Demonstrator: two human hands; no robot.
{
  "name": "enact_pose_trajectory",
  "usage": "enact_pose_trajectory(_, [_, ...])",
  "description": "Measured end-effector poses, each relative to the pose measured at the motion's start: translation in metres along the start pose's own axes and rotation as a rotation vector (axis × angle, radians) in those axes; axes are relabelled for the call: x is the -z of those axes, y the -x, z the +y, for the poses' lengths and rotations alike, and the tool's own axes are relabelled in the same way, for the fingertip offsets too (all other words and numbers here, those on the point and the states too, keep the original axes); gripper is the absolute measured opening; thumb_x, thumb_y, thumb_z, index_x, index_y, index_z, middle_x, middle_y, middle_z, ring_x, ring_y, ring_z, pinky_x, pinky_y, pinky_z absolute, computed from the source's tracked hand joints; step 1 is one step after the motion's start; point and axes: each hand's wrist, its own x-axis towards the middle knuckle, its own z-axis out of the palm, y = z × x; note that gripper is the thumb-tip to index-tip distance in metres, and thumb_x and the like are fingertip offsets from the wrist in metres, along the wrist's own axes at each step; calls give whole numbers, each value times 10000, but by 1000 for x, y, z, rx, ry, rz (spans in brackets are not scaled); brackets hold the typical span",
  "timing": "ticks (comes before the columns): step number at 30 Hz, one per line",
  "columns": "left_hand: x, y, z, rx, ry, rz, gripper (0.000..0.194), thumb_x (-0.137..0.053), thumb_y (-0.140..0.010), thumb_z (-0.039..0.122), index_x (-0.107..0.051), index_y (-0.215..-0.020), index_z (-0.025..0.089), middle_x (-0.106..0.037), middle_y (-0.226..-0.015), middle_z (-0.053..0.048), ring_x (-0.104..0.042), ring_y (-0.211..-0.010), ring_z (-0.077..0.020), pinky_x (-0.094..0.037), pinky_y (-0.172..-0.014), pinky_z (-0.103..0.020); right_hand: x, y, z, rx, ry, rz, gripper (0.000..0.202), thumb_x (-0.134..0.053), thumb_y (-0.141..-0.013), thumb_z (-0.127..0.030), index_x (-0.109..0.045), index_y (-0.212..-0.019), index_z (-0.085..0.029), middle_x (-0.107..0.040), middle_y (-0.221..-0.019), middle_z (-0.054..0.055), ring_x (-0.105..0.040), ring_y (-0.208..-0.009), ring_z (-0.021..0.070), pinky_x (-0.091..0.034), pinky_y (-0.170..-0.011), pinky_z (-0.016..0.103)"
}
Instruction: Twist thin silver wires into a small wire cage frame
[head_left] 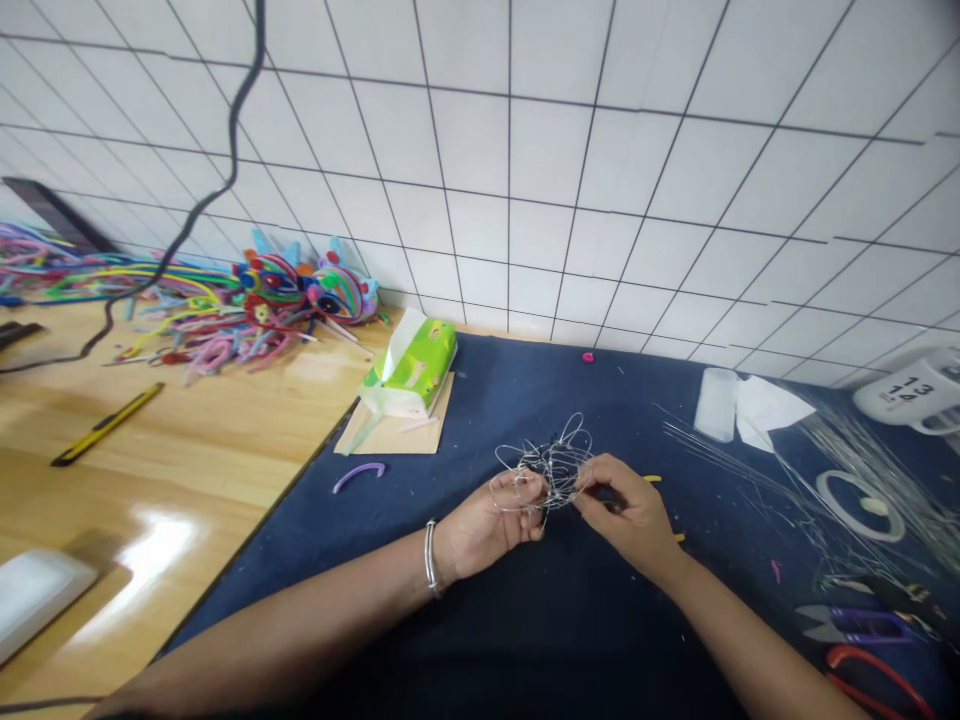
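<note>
A tangled, roughly round wire frame (556,462) with thin silver loops and dark spots is held up over the dark blue cloth. My left hand (495,520), palm turned up and a silver bangle (430,558) on its wrist, has its fingers closed on the frame's left side. From the right, my right hand (626,510) pinches the wire at the frame's edge between thumb and fingers. Whether a separate wire end lies in that pinch is too small to tell.
Loose wires (885,470), a tape roll (861,506), purple snips (862,625) and red-handled pliers (877,680) lie right, near a white mug (911,395). A green tissue pack (420,365) sits on a board (352,430). Left are a yellow cutter (109,425) and colourful pipe cleaners (187,310).
</note>
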Motion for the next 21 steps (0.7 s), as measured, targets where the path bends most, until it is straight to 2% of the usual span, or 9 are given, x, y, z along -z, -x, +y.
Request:
enact_pose_trajectory(6, [1,-1,2,-24,-96,22,113,-644,-756,157,-557,-826,146,-526,-719,2,-534,-652,-100,-428,-611,-260,2,-1,-1,14,4,-68,66,-565,-774,-137,-548,-807,-192,-532,-832,32,-522,-721,136,-452,-657,280])
enact_pose_trajectory(14, [4,-1,2,-52,-117,50,185,-664,-719,126,-566,-871,167,-559,-791,-8,-541,-647,-98,-424,-614,-255,-3,2,1,-74,-85,-93,107,-552,-769,-132,-552,-856,-195,-551,-871,36,-538,-735,135,-467,-665,271])
enact_pose_trajectory(18, [5,-2,4,-62,-82,-18,233,-670,-681,98,-581,-888,155,-553,-776,-10,-543,-636,-102,-429,-617,-254,-9,6,8,-166,-149,-53,82,-546,-779,-151,-511,-837,-198,-565,-871,29,-551,-748,132,-463,-682,268])
enact_pose_trajectory(21, [7,-3,4,-30,-91,-42,193,-671,-681,126,-593,-857,125,-541,-702,-9,-533,-600,-102,-437,-615,-261,-14,9,13,-211,-166,-41,80,-558,-777,-174,-507,-837,-192,-571,-864,28,-554,-739,129,-463,-689,269])
